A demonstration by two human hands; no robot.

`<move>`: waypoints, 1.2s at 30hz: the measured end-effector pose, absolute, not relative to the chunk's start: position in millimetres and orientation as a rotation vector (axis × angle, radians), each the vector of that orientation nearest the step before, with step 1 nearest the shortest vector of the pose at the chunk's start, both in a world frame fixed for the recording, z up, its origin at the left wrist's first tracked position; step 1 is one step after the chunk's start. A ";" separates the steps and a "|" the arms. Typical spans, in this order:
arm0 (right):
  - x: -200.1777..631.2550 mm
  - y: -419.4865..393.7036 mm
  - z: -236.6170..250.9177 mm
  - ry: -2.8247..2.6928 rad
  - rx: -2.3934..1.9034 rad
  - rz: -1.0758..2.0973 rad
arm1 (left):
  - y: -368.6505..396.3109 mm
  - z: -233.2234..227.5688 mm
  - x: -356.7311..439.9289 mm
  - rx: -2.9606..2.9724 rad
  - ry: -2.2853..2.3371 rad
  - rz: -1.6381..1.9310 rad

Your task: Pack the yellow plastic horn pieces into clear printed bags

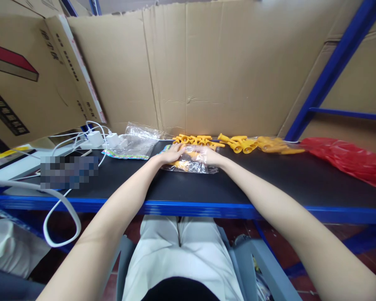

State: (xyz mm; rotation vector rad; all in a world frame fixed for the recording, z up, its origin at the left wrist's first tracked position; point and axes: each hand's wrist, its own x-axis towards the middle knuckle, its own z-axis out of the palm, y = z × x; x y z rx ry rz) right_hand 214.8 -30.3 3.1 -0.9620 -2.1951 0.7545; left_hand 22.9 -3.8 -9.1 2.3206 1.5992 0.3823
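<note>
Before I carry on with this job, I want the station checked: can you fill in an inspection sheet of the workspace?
Surface: black tabletop, blue front edge.
Work items: clear bag with yellow pieces inside; more yellow funnel-ended pieces behind it and to the right.
Clutter: another clear bag, left; red plastic, far right; a pixelated patch at left is unreadable.
Hands: left hand and right hand at the bag of yellow pieces; right blurred, grips unclear.
Cables: white cords near white chargers, left; thick white cable loops past the front edge.
Surroundings: cardboard behind, blue frame right.
</note>
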 end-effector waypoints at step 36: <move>202.6 7.2 -28.0 -2.196 -0.743 0.581 | -19.4 -1.0 35.0 2.433 1.519 0.149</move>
